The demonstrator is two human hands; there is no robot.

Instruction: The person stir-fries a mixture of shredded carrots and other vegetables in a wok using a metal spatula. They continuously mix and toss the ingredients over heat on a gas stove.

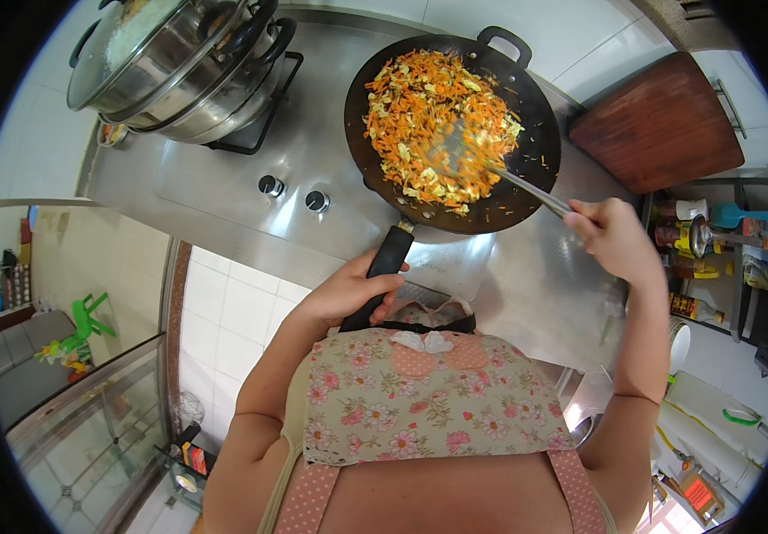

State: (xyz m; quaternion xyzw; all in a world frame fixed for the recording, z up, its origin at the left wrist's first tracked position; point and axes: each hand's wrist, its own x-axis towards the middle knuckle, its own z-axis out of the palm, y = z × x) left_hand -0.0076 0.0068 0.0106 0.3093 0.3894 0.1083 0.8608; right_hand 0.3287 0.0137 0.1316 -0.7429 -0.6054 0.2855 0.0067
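Note:
A black wok (531, 180) sits on the stove and holds shredded carrot mixed with bits of cooked egg (417, 127). Around the wok's long black handle (394, 250) my left hand (364, 287) is closed. My right hand (607, 233) grips the metal handle of a spatula (537, 190), whose blurred head lies in the food at the wok's middle right. A small loop handle (507, 43) sticks out at the wok's far side.
A stacked steel steamer (190, 87) with a glass lid stands on the left burner. Two control knobs (317, 201) are on the steel stove top (224, 180). At the right, a wooden cutting board (664, 123) leans by the wall above a rack of bottles and utensils (738, 233).

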